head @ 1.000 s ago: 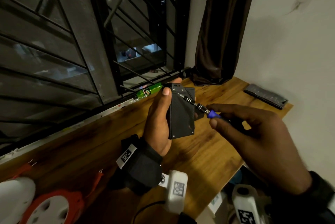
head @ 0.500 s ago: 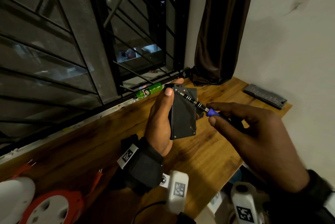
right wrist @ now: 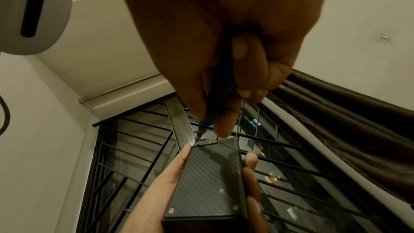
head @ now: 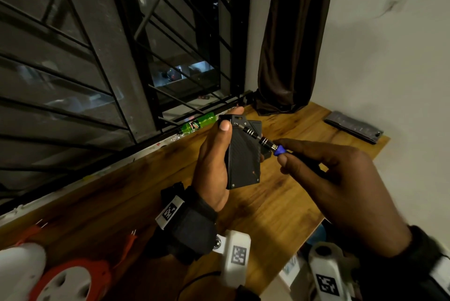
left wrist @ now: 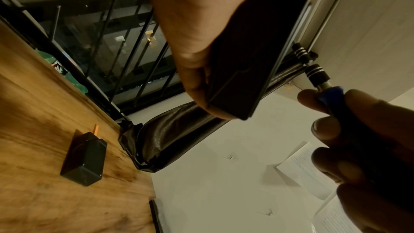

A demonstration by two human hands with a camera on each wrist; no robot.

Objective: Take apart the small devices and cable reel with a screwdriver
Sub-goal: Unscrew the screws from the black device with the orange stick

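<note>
My left hand (head: pixel 214 162) grips a black box-shaped device (head: pixel 243 154) upright above the wooden table (head: pixel 280 203), thumb on its left edge, fingers behind. My right hand (head: pixel 323 169) pinches a screwdriver (head: pixel 265 141) with a blue collar and black ringed shaft. Its tip sits at the device's top left corner screw (right wrist: pixel 196 142). In the left wrist view the device (left wrist: pixel 253 56) fills the top, the screwdriver (left wrist: pixel 313 73) beside it. An orange and white cable reel (head: pixel 65 281) lies at the lower left.
A second small black device (left wrist: pixel 85 159) lies on the table near the window. A green bottle (head: pixel 198 124) rests on the sill by the barred window. A dark flat case (head: pixel 353 126) lies at the table's far right by the wall. A dark curtain (head: pixel 292 40) hangs in the corner.
The device has turned slightly in my left hand and the thumb has shifted up its edge. The screwdriver stays at the top corner, with my right fingers shifting on its handle.
</note>
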